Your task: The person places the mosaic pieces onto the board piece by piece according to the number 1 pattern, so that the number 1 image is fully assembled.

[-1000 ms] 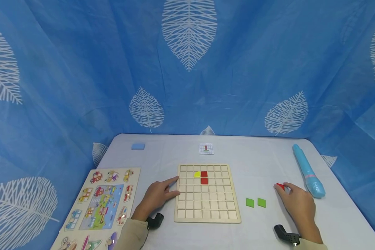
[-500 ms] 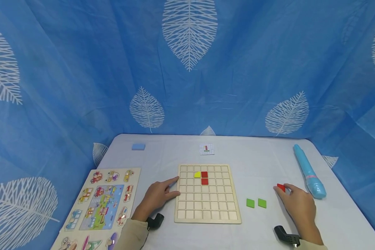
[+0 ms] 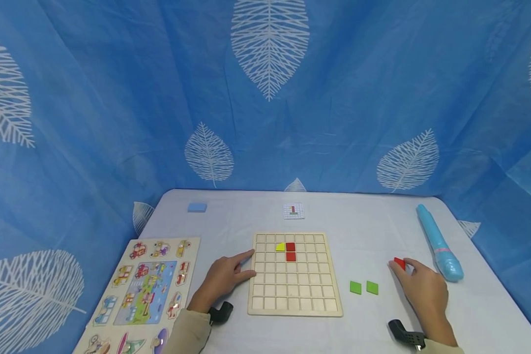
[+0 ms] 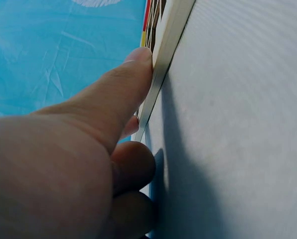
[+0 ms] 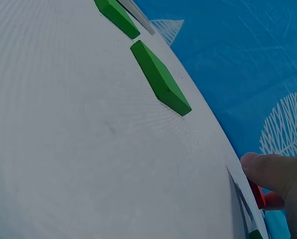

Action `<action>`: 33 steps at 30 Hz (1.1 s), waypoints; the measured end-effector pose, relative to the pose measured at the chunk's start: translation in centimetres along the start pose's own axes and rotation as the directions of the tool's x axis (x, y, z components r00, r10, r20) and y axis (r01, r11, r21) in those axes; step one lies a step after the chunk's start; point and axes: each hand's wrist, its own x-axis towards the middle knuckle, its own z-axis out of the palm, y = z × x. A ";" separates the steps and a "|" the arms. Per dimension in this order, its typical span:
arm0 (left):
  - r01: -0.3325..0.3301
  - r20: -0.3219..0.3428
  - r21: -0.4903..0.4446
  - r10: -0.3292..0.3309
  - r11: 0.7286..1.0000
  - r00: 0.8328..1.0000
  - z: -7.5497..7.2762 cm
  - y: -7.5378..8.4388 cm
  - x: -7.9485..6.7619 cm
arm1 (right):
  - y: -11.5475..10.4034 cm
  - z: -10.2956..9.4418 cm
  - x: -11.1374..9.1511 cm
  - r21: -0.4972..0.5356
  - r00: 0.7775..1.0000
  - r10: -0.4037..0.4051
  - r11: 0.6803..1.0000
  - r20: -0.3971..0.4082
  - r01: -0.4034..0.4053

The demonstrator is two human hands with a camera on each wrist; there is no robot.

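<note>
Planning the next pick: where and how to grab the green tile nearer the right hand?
Pinch the green tile across two opposite side edges, coming from above. It lies flat on the table, thin, so only its edges offer purchase; its twin sits close on the board side, so approach from the right hand side.

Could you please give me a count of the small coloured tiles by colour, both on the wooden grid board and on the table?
Red: 3, two on the wooden grid board at and, one pinched in the right hand at
Green: 2, on the table at and
Yellow: 1, on the board
Total: 6
</note>
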 end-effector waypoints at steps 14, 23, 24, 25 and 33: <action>0.021 0.019 -0.002 -0.021 1.000 1.000 0.2 0.0 -0.2 | -1.2 0.5 -0.9 0.011 0.999 -0.040 0.999 -0.033 0.040; 0.007 0.014 -0.002 -0.007 1.000 1.000 0.3 0.1 -0.3 | -3.7 1.3 -2.1 0.017 0.991 -0.127 0.992 -0.038 0.127; 0.006 0.013 0.002 -0.006 1.000 1.000 0.2 0.1 -0.3 | -4.1 1.4 -2.2 0.016 0.989 -0.140 0.990 -0.045 0.141; 0.007 0.013 0.008 -0.007 1.000 1.000 0.2 0.1 -0.2 | -4.5 1.6 -2.4 0.014 0.986 -0.157 0.987 -0.050 0.157; 0.022 0.004 0.004 -0.022 1.000 1.000 -0.2 0.4 0.0 | -7.1 2.6 -3.5 0.032 0.947 -0.318 0.947 -0.051 0.320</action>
